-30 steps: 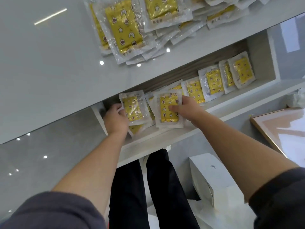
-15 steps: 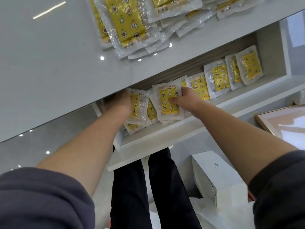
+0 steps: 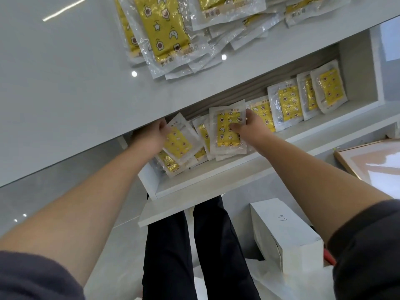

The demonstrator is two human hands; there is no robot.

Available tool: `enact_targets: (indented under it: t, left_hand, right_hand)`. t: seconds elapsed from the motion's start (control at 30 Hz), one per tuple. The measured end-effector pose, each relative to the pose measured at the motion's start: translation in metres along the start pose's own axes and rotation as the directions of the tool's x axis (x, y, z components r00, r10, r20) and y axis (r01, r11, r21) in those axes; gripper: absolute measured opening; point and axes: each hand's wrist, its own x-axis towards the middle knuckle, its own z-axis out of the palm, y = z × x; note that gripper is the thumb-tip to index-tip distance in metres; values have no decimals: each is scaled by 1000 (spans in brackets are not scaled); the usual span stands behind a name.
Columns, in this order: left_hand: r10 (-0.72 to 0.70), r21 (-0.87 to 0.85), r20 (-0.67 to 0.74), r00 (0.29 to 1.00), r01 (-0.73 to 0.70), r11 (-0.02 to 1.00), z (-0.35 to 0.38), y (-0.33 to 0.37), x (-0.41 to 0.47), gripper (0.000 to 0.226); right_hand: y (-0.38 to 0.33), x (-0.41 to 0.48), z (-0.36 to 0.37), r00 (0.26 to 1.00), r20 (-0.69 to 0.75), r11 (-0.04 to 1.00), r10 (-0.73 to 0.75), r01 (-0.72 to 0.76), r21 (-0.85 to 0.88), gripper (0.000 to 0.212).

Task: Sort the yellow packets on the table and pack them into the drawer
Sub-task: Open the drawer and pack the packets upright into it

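An open white drawer [image 3: 216, 182] under the table edge holds a row of yellow packets in clear wrap. My left hand [image 3: 151, 135], partly tucked under the table edge, grips a tilted packet [image 3: 179, 141] at the drawer's left end. My right hand [image 3: 249, 126] holds an upright packet [image 3: 227, 131] by its right edge, thumb on its face, near the drawer's middle. More packets [image 3: 287, 102] stand leaning further right in the drawer. A loose pile of yellow packets [image 3: 166, 31] lies on the grey table top above.
The glossy grey table [image 3: 65, 83] fills the upper left. Below the drawer are my dark trouser legs [image 3: 194, 245], a white box [image 3: 279, 228] on the floor, and a framed panel [image 3: 372, 161] at the right edge.
Both hands pushed their packets further back into the drawer. The left hand slid under the table edge and its packet tilted. The view shifted down slightly.
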Motion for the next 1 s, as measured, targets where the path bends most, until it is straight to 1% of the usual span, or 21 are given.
enact_targets:
  t: [0.07, 0.13, 0.23, 0.33, 0.4, 0.53, 0.63, 0.7, 0.73, 0.8, 0.83, 0.87, 0.93, 0.97, 1.0]
  left_hand:
    - [8, -141, 27, 1000, -4, 990, 8, 2, -2, 20]
    - [38, -184, 61, 997, -26, 983, 19, 9, -2, 20]
    - [109, -192, 133, 985, -82, 978, 31, 22, 2, 16]
    - [136, -120, 177, 975, -116, 986, 26, 19, 9, 15]
    - [149, -97, 198, 969, -132, 986, 17, 9, 14, 20]
    - [151, -137, 202, 968, -125, 983, 6, 0, 18, 23]
    - [189, -200, 169, 967, -154, 968, 15, 17, 18, 23]
    - [200, -194, 155, 968, -169, 966, 26, 31, 17, 16]
    - [197, -189, 150, 969, -167, 968, 32, 35, 17, 14]
    - [164, -176, 136, 977, -139, 975, 34, 36, 17, 19]
    - [131, -155, 128, 983, -111, 982, 31, 31, 15, 24]
    - [90, -96, 109, 990, -80, 992, 26, 24, 14, 29]
    - [33, 140, 30, 999, -37, 989, 14, 4, 11, 38]
    - [38, 254, -15, 999, -33, 967, 9, -5, 8, 42]
    - [57, 331, -50, 997, -38, 943, 6, -12, 6, 45]
  right_hand:
    - [2, 0, -5, 1000, 7, 1000, 9, -9, -20, 64]
    - [4, 0, -9, 1000, 17, 1000, 19, -19, -21, 64]
    - [4, 0, -13, 1000, 12, 999, 17, -16, -35, 64]
    - [3, -1, -15, 999, 35, 997, -3, 5, -76, 64]
    - [0, -1, -14, 999, 48, 995, -18, 23, -100, 63]
    - [-5, -1, -10, 999, 21, 990, -32, 35, -139, 57]
    - [-6, 0, -10, 1000, 1, 994, -31, 31, -106, 49]
    - [-5, 0, -10, 1000, -8, 995, -30, 29, -100, 44]
    - [-4, 1, -11, 1000, -9, 994, -28, 27, -103, 44]
    - [-3, 0, -11, 1000, -3, 992, -26, 26, -121, 48]
    - [-3, -1, -11, 1000, 0, 991, -23, 23, -129, 52]
    - [-3, -1, -10, 1000, -1, 991, -26, 25, -131, 53]
    - [-5, -2, -6, 999, -9, 992, -32, 31, -124, 52]
    - [-7, -4, -3, 999, -15, 993, -32, 30, -117, 54]
    - [-8, -4, 0, 999, -20, 994, -30, 28, -110, 56]
